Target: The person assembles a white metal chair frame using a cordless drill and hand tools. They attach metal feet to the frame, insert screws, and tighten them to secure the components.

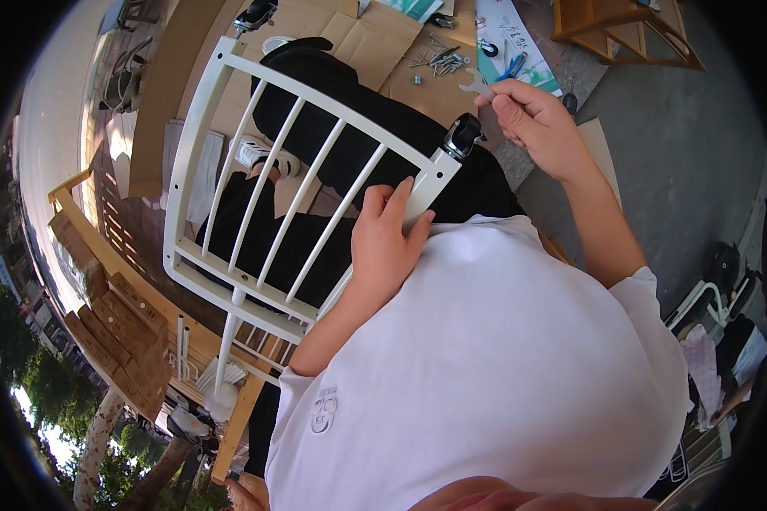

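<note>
A white metal frame with slim bars lies tilted across my lap, over black trousers. My left hand is wrapped round its near side rail, close to a corner. At that corner a black caster is fitted, and another black caster sits on the far corner. Off to the right, my right hand pinches a silver open-end wrench by its shank. The wrench's jaw points left, apart from the near caster.
Loose bolts and screws lie on flattened cardboard ahead. Blue-handled pliers and a loose caster rest on a printed sheet. A wooden chair frame stands far right. Stacked cardboard boxes are at left.
</note>
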The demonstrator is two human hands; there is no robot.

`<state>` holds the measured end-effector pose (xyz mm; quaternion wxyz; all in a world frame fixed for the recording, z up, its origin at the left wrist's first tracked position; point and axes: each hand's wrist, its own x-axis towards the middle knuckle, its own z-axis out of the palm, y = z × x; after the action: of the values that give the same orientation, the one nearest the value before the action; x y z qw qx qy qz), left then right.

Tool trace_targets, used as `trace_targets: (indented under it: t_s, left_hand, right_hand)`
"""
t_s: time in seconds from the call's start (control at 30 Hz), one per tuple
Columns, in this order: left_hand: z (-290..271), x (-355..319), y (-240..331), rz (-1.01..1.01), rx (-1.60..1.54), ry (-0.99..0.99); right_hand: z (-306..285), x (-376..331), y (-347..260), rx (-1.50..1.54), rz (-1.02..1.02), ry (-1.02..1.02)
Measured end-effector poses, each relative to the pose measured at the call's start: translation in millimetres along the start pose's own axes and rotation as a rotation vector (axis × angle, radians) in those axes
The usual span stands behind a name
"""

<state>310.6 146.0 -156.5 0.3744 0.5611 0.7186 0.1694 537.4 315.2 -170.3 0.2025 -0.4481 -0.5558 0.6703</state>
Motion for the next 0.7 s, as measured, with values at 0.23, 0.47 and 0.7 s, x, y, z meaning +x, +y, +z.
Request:
trace_targets:
  t_s: [0.23, 0.47, 0.7]
  left_hand:
    - [-66, -6, -5, 0.135, -0.018, -0.116]
    - [-223, 77, -147, 0.007, 0.521, 0.609]
    - [-232, 95, -163, -0.402, 0.249, 0.245]
  right_hand:
    - [-12, 26, 23, -0.034, 0.012, 0.154]
    - [32, 23, 79, 0.138, -0.161, 0.077]
    - [55, 6, 92, 0.112, -0.196, 0.129]
